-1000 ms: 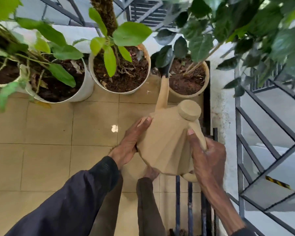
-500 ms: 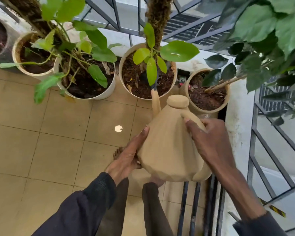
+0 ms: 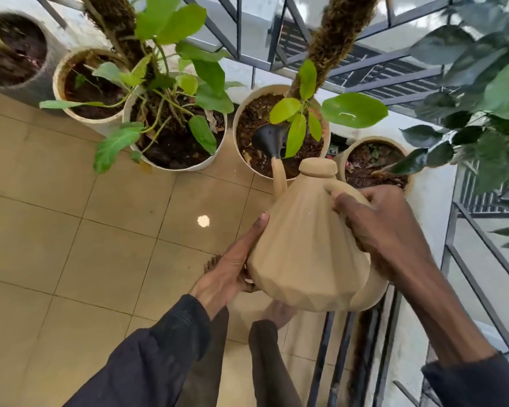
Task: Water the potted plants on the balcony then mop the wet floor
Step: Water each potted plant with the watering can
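Observation:
A tan faceted watering can (image 3: pixel 303 248) is tilted forward in front of me. Its black rose head (image 3: pixel 269 141) hangs over the soil of the middle cream pot (image 3: pixel 279 133) with the mossy pole. My right hand (image 3: pixel 376 227) grips the can's handle near the lid. My left hand (image 3: pixel 232 265) presses flat against the can's left side and bottom, fingers straight. No water stream can be made out.
A white pot of leafy vines (image 3: pixel 174 133) stands to the left, with two more pots (image 3: pixel 86 86) beyond it. A small pot (image 3: pixel 376 165) sits at the right by the metal railing (image 3: pixel 467 274). Beige floor tiles (image 3: pixel 71 230) spread to the left. My bare feet are below the can.
The can's spout has swung left from the small right pot to over the middle pot, and my view has turned left with it. Both hands keep their hold.

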`<state>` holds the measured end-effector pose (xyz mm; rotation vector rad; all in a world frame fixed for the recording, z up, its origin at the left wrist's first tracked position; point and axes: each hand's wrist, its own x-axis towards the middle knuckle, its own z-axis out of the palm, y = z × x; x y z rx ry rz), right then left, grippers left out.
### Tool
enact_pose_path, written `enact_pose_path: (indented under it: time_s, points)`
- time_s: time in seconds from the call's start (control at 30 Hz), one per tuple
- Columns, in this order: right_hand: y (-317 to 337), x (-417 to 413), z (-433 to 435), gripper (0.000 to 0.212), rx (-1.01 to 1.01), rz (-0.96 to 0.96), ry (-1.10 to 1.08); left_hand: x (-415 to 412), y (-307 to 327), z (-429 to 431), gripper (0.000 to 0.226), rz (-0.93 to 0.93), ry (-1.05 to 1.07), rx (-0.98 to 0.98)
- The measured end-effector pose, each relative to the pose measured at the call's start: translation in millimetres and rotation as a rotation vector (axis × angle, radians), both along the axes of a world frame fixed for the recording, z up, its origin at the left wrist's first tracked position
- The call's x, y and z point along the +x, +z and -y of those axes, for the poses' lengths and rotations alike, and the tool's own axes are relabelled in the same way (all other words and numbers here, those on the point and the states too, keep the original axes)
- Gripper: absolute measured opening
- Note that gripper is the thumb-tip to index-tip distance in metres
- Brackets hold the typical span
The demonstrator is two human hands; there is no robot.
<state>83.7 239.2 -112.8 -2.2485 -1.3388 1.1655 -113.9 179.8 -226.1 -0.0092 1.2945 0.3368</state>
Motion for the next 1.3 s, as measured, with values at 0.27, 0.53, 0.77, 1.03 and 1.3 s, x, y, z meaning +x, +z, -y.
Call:
enact_pose_path:
  time_s: [0.27, 0.53, 0.77, 1.03, 1.3]
  points:
    - [-4.5, -10.6, -6.5, 0.037, -0.02, -0.017, -0.064, -14.2, 5.8, -8.1, 0.071, -0.029, -0.025, 0.008]
    - [-3.5, -18.9, -6.8, 0.039, 0.0, -0.004, -0.055, -21.9, 7.9, -15.7, 0.067, -0.036, -0.023, -0.011]
    - [-1.2, -21.6, -4.7, 0.044, 0.028, 0.007, -0.055, -26.1, 8.1, -21.1, 0.075, -0.026, -0.043, -0.002]
    - [2.0, -24.4, -1.6, 0.043, 0.03, -0.021, -0.084, -28.0, 2.9, -21.0, 0.087, -0.025, -0.04, 0.004]
    - [-6.6, -26.0, 17.3, 0.041, -0.005, -0.13, -0.19, -35.2, -6.5, -23.3, 0.093, -0.007, -0.029, 0.087]
